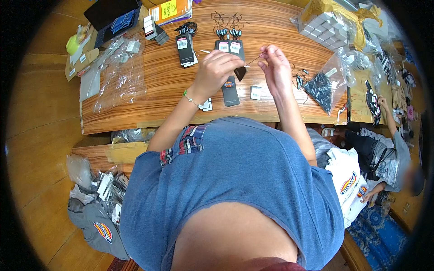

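The person leans over a long striped wooden table [158,81], both bare hands raised just above its surface near the middle. The left hand [216,71], with a thin green bead bracelet [193,100] at the wrist, is closed around a dark cardboard hang tag [240,72], whose pointed lower corner sticks out beyond the fingers on the right. The right hand [275,67] is held close beside it, its thumb and forefinger pinched on a thin dark string [254,59] that runs slanting down to the tag; the two hands are near each other but not touching. Directly below the hands, a second dark hang tag with a small coloured oval emblem [230,90] lies flat on the table, and a small grey square card [256,92] lies just to its right. Further from the person, two upright dark tags with white labels [229,46] lie side by side, loose black strings bunched at their far ends. To the left sits a stack of black tags [184,47], and beyond it crumpled clear plastic bags [120,72]. To the right, a clear plastic bag filled with small black fasteners [322,88] rests near the table's edge. At the far right, another person in a grey shirt [391,158] sits on the floor.
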`<state>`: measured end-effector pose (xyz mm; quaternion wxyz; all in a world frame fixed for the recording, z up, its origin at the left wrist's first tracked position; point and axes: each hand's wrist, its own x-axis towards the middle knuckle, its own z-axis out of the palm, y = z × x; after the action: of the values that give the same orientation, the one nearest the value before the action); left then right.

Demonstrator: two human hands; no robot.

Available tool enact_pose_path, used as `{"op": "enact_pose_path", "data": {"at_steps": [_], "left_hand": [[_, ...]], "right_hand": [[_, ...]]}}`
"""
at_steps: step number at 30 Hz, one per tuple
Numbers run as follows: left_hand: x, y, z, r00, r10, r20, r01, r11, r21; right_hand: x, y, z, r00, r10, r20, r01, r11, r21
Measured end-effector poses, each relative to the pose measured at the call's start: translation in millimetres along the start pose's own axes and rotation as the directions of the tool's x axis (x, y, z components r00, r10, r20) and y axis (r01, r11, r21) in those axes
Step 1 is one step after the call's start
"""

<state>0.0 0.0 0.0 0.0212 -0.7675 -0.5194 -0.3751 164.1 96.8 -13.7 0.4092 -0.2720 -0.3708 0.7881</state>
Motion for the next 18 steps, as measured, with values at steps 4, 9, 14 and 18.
{"op": "enact_pose_path", "data": {"at_steps": [4, 9, 14, 18], "left_hand": [[-3.8, 14.6, 14.2, 0.906, -0.380, -0.186, 0.292, 0.880, -0.375], [6.8, 16.8, 7.4, 0.916, -0.389, -0.100, 0.288, 0.809, -0.513], [11.4, 23.3, 1.1, 0.917, -0.397, -0.036, 0.310, 0.768, -0.560], [4.0, 17.5, 5.6, 0.862, -0.498, 0.098, 0.438, 0.633, -0.638]], "right_hand": [[1.6, -11.0, 5.6, 0.962, -0.120, 0.244, 0.043, 0.954, 0.297], [3.0, -21.3, 9.7, 0.912, -0.091, 0.401, -0.089, 0.908, 0.409], [5.2, -24.0, 11.0, 0.914, 0.008, 0.406, -0.226, 0.841, 0.492], [1.7, -33.2, 14.8, 0.933, -0.007, 0.361, -0.125, 0.931, 0.342]]}}
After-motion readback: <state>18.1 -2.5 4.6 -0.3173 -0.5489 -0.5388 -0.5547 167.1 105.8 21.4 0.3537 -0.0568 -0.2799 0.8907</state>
